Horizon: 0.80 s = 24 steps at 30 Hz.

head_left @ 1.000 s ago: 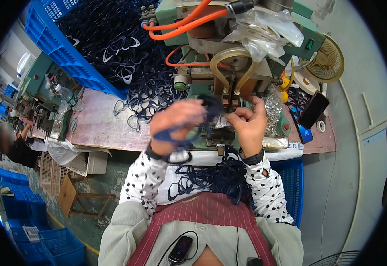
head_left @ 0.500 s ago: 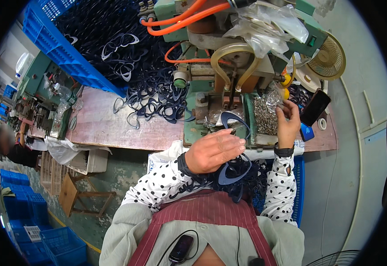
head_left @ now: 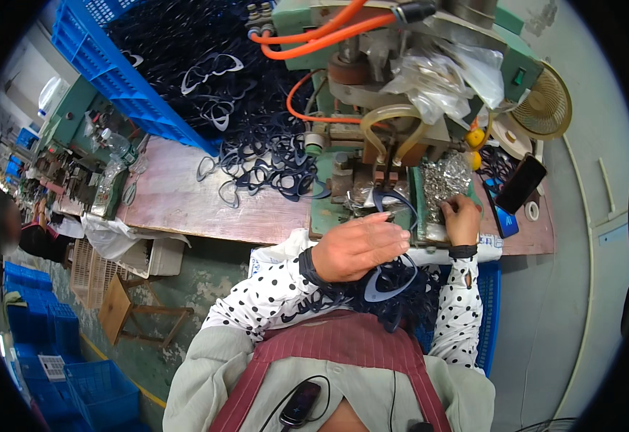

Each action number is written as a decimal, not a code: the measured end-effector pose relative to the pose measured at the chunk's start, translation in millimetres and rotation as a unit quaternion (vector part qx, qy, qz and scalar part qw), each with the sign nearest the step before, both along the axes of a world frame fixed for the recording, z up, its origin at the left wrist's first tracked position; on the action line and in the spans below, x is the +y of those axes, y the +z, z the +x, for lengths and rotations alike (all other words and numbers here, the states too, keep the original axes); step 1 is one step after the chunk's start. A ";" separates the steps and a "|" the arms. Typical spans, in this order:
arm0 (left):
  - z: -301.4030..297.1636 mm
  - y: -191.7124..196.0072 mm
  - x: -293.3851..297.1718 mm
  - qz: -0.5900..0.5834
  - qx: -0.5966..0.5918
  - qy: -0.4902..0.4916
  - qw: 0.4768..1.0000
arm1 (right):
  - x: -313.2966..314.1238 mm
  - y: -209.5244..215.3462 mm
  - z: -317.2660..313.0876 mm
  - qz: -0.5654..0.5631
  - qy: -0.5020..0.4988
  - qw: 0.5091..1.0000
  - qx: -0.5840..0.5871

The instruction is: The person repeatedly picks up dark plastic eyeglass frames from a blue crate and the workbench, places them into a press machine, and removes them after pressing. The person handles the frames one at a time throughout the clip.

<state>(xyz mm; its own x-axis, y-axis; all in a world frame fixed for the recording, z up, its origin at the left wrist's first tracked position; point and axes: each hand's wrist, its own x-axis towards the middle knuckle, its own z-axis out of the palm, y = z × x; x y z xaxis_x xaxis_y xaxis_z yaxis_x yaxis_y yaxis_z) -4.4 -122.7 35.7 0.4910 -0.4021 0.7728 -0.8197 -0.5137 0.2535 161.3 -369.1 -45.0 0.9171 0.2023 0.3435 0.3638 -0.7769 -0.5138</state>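
My left hand (head_left: 361,247) is closed on a navy spectacle-like frame (head_left: 390,294) in front of the green press (head_left: 323,209). One loop of the frame hangs toward me below the fingers. Its other loop reaches up beside the press's clear-wrapped base, under the two copper-coloured jaws (head_left: 386,177). My right hand (head_left: 463,222) is at the near right of a tray of small metal pieces (head_left: 435,189). Its thumb and fingers are pinched together; whatever lies between them is too small to make out. More dark frames (head_left: 401,317) are heaped at my lap.
Loose frames (head_left: 275,167) lie on the table (head_left: 206,194), beside a blue crate (head_left: 138,108) piled with them. Right of the tray are a phone (head_left: 522,183), a white ring (head_left: 531,211) and a small fan (head_left: 545,104). Orange hoses (head_left: 322,39) cross the press.
My right hand has drawn nearer to me along the tray, its fingers curling in at the metal pieces. The left hand stays with the frame. The whole view has shifted slightly.
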 end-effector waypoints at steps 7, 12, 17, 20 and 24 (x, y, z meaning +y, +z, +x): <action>26.8 -14.3 83.9 0.007 -0.126 0.322 0.938 | 3.8 0.5 -3.5 0.152 -0.009 0.987 -0.056; 86.5 -79.7 168.9 0.200 0.047 0.556 0.806 | 9.4 -7.0 -3.0 0.189 -0.063 0.976 -0.083; 84.1 -105.4 196.0 0.178 0.197 0.466 0.844 | 4.1 -5.5 -4.6 0.111 -0.062 0.987 -0.102; 54.5 -112.6 199.4 0.204 0.180 0.458 0.846 | 7.4 -2.5 -7.0 0.153 -0.082 0.983 -0.066; 16.4 -109.4 197.4 0.187 0.100 0.443 0.871 | 5.1 -2.2 -7.1 0.163 -0.048 0.983 -0.068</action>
<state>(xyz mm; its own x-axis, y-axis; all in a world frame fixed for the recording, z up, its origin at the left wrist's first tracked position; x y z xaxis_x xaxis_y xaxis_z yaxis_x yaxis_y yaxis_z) 12.0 74.7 -73.7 0.8462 -0.0021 0.5329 -0.0173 -0.9996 0.0236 154.2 -364.0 -47.2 0.8672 -0.0238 0.4974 0.3802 -0.6134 -0.6922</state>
